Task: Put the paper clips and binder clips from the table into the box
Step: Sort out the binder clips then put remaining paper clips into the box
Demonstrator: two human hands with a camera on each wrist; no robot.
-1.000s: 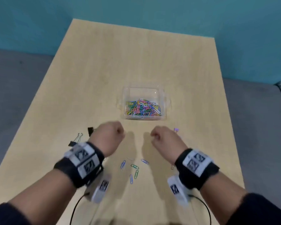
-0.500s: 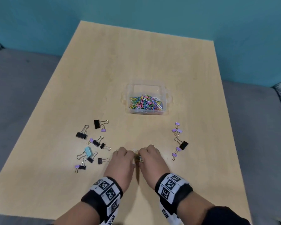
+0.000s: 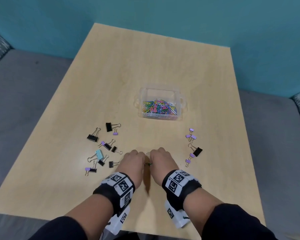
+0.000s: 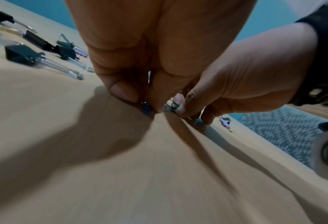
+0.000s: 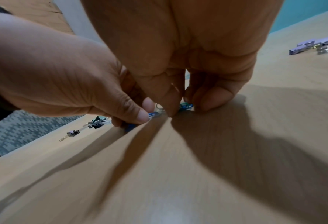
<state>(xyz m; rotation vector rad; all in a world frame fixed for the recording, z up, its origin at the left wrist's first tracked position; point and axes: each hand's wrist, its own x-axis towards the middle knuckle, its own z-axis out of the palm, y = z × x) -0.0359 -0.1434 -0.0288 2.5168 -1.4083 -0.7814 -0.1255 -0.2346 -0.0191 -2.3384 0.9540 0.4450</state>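
Note:
A clear plastic box (image 3: pixel 180 101) holding several coloured paper clips (image 3: pixel 158 108) stands mid-table. Both hands meet, knuckles up, on the table nearer to me than the box. My left hand (image 3: pixel 135 157) pinches a blue paper clip (image 4: pixel 145 108) between thumb and fingertips against the wood. My right hand (image 3: pixel 156 155) pinches green and blue paper clips (image 5: pixel 186 106) right beside it; a green clip (image 3: pixel 148 164) peeks out between the hands. Black, purple and light-blue binder clips (image 3: pixel 102 149) lie scattered left of my hands. A smaller group of binder clips (image 3: pixel 192 146) lies to the right.
The wooden table (image 3: pixel 145 66) is bare beyond the box, up to a teal wall. Grey upholstery (image 3: pixel 24 92) borders both long sides. The table's near edge runs just under my forearms.
A second ago both hands were fists nearer the box. They have since come down toward me onto the loose paper clips and closed on them. Since half a second ago, little has moved.

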